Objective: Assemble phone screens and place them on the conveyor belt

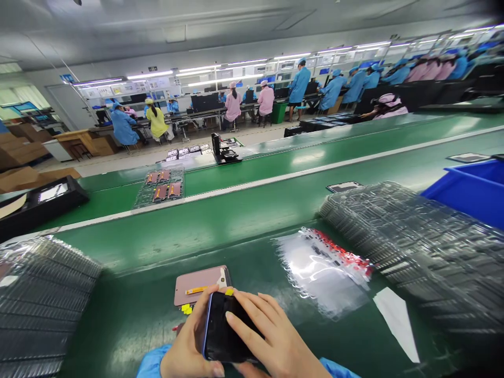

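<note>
A black-faced phone (226, 331) with a blue edge is held low in the middle of the view, tilted, a small yellow tab at its top. My left hand (187, 341) grips it along the left side, thumb near the bottom corner. Across its right side and dark screen lie the fingers of my right hand (275, 331), which closes on it from the right. Just beyond my left hand rests a pinkish-brown screen panel (197, 278) with an orange strip. Yellow tabs (186, 308) lie beside that panel. My right palm hides part of the phone.
Stacked clear plastic trays stand at left (51, 294) and right (405, 231). Clear films with red tabs (323, 268) and white paper (396, 320) lie right of my hands. A blue bin (464, 186) is far right. Beyond runs a green conveyor (252, 181) bearing a parts tray (163, 186).
</note>
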The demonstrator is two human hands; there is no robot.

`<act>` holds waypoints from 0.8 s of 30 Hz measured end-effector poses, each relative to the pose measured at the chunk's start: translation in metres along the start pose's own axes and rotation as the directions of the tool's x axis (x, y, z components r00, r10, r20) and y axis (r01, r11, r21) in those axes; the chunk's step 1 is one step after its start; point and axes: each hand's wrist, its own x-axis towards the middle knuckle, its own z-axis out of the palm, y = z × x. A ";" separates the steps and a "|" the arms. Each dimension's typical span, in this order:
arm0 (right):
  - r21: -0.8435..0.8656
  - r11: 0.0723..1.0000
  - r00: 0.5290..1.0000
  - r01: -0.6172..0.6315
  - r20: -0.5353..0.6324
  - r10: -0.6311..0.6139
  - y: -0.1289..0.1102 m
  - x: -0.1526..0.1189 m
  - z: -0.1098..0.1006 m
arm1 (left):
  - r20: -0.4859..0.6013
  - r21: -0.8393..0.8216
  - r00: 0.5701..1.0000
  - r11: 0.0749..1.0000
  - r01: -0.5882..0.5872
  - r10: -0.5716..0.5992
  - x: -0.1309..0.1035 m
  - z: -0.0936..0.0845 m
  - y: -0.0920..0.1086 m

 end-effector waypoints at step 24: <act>0.714 -0.269 0.597 -0.646 0.692 0.405 0.015 -0.020 0.021 | -0.455 -0.315 0.831 0.931 0.184 -0.318 0.047 0.008 0.034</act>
